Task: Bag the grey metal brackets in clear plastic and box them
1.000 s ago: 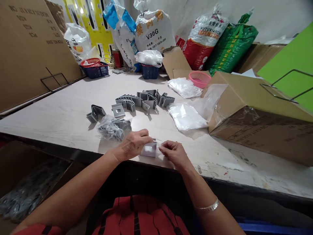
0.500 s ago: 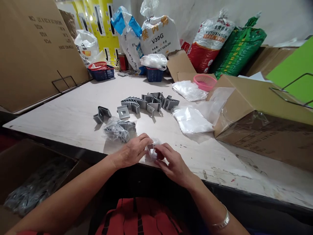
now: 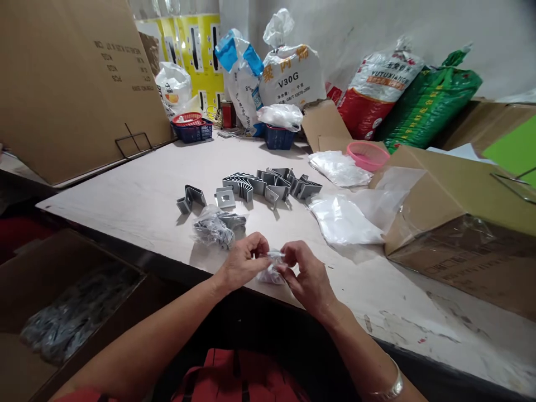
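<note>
My left hand (image 3: 244,260) and my right hand (image 3: 306,274) meet at the table's near edge, both pinched on a small clear plastic bag (image 3: 271,268) with a pale piece inside. Just left of them lies a clear bag of grey metal parts (image 3: 215,228). Farther back a row of grey bent metal brackets (image 3: 268,184) lies on the table (image 3: 138,195), with a single bracket (image 3: 190,198) off to the left.
A stack of clear bags (image 3: 341,220) lies right of the brackets beside a large cardboard box (image 3: 456,212). Sacks (image 3: 288,75), baskets (image 3: 193,129) and a pink bowl (image 3: 367,154) line the back. An open carton with bagged parts (image 3: 71,318) sits low at left.
The hands have drawn together and lifted the small bag off the table edge, crumpling it between the fingertips. The camera has turned so everything sits further right.
</note>
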`<state>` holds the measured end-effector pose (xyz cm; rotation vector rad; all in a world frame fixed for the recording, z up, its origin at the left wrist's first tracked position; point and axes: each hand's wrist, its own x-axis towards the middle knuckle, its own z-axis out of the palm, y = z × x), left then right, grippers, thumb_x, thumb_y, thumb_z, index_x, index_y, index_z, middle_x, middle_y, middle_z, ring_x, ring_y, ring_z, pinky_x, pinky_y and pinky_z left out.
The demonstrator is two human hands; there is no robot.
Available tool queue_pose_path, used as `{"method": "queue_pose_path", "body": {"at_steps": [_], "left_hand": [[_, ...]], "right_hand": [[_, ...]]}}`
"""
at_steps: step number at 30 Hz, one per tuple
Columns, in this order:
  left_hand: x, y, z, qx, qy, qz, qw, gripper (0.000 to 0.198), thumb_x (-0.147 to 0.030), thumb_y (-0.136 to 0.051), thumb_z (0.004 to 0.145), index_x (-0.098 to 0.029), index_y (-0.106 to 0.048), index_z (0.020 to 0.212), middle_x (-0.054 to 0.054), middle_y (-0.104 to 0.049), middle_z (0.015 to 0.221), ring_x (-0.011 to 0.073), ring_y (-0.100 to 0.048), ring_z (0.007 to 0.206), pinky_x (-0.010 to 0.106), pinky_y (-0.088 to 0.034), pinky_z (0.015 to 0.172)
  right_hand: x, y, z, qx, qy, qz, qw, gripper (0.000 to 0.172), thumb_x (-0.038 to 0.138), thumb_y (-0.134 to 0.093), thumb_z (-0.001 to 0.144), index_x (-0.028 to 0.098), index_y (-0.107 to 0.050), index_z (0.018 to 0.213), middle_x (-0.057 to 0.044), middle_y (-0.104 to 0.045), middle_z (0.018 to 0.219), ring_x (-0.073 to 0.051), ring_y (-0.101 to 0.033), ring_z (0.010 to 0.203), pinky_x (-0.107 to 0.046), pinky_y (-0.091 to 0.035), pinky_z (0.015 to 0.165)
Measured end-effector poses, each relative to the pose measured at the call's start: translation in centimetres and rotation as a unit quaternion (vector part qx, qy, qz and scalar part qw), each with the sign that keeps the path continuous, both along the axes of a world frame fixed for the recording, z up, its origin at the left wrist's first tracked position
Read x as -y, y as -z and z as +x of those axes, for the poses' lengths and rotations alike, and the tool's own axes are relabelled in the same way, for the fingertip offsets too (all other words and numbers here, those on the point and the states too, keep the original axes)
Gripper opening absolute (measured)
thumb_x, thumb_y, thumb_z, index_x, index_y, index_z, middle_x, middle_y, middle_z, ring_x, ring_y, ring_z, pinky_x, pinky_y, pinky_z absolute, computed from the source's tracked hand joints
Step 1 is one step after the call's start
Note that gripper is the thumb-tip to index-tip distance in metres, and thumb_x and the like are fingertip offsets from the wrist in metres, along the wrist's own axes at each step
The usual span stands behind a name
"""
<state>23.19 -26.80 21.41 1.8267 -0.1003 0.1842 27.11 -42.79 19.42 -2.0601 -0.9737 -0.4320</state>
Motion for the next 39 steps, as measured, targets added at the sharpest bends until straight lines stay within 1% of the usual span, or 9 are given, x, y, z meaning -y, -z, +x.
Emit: {"method": "queue_pose_path", "body": {"at_steps": [4,8,11,13,16,19,28,34,39], "left_hand": [[1.6,0.3,0.4,-0.074,-0.105,0.034,0.991,0.024,-0.010,-0.057,0.056,-0.019,-0.038,0.068,-0.007,-0.038,0.061,0.0071,-0.036,0.055,0.021,-0.032,0.051],[1.1,-0.9,0.0,-0.101,-0.059,0.069,0.991,0.029,-0.016,-0.064,0.054,-0.019,-0.041,0.071,-0.004,-0.043,0.068,0.0092,-0.042,0.059,0.023,-0.037,0.051],[-2.2,-2.1,-0.6,0.067,-0.064,0.086,0.992,0.026,-0.029,-0.064,0.063,-0.017,-0.049,0.081,0.002,-0.052,0.085,0.0147,-0.051,0.078,0.030,-0.045,0.066],[-5.4,-2.4,-0.5,0.161,-0.171,0.144,0.961,0.018,-0.030,-0.059,0.070,-0.017,-0.054,0.082,0.004,-0.056,0.090,0.0176,-0.051,0.091,0.037,-0.042,0.082],[-9.8,-1.7,0.2,0.118,-0.273,0.206,0.932,0.021,-0.035,-0.057,0.071,-0.017,-0.060,0.081,0.005,-0.060,0.092,0.0205,-0.052,0.095,0.040,-0.039,0.088],[-12.0,-0.2,1.1,0.020,-0.206,0.123,0.971,0.031,-0.041,-0.057,0.071,-0.015,-0.060,0.088,0.006,-0.061,0.093,0.0192,-0.055,0.089,0.033,-0.044,0.079],[-12.3,1.5,1.4,-0.027,-0.127,0.033,0.991,0.027,-0.040,-0.058,0.071,-0.018,-0.048,0.083,-0.003,-0.051,0.074,0.0107,-0.049,0.067,0.022,-0.041,0.060],[-12.4,-0.4,2.1,-0.106,-0.193,0.266,0.938,0.044,-0.056,-0.059,0.060,-0.020,-0.053,0.084,0.001,-0.056,0.066,0.0204,-0.055,0.063,0.029,-0.040,0.056],[-12.6,-1.6,3.7,-0.139,-0.174,0.396,0.891,0.048,-0.062,-0.053,0.061,-0.027,-0.059,0.093,0.006,-0.064,0.074,0.0288,-0.060,0.068,0.033,-0.041,0.055]], "right_hand": [[-1.2,-1.0,1.1,-0.016,-0.008,-0.159,0.987,0.037,0.008,-0.051,0.067,0.019,-0.052,0.103,-0.003,-0.055,0.083,-0.011,-0.051,0.056,-0.022,-0.038,0.049],[-2.0,-1.7,2.2,-0.030,-0.009,-0.318,0.947,0.016,0.003,-0.055,0.058,0.018,-0.058,0.055,0.003,-0.046,0.054,-0.008,-0.040,0.043,-0.022,-0.023,0.041],[-2.4,-1.3,2.3,-0.050,0.014,-0.212,0.976,0.019,0.008,-0.053,0.064,0.017,-0.055,0.048,0.002,-0.049,0.055,-0.007,-0.041,0.042,-0.021,-0.028,0.042],[-3.0,-0.7,2.0,-0.038,0.048,-0.071,0.996,0.018,0.013,-0.050,0.072,0.018,-0.061,0.059,0.001,-0.053,0.060,-0.008,-0.048,0.048,-0.021,-0.035,0.046],[-5.2,0.5,1.8,0.001,0.103,0.091,0.990,0.019,0.017,-0.046,0.077,0.019,-0.064,0.076,-0.001,-0.056,0.067,-0.012,-0.054,0.059,-0.023,-0.042,0.053],[-8.2,2.0,2.0,0.022,0.142,0.160,0.977,0.022,0.016,-0.042,0.079,0.017,-0.063,0.086,-0.003,-0.056,0.074,-0.014,-0.055,0.067,-0.025,-0.045,0.059],[-11.1,4.4,2.9,-0.044,-0.019,-0.043,0.998,0.028,0.037,-0.051,0.080,0.017,-0.055,0.100,-0.009,-0.055,0.098,-0.021,-0.054,0.087,-0.034,-0.046,0.071],[-11.6,2.0,3.9,-0.091,-0.095,-0.198,0.971,0.036,0.036,-0.054,0.080,0.018,-0.050,0.110,-0.009,-0.052,0.113,-0.022,-0.048,0.102,-0.039,-0.039,0.083],[-9.9,0.8,4.7,-0.163,-0.163,-0.161,0.960,0.058,0.050,-0.060,0.071,0.024,-0.043,0.119,-0.006,-0.049,0.114,-0.021,-0.048,0.103,-0.037,-0.041,0.084]]}}
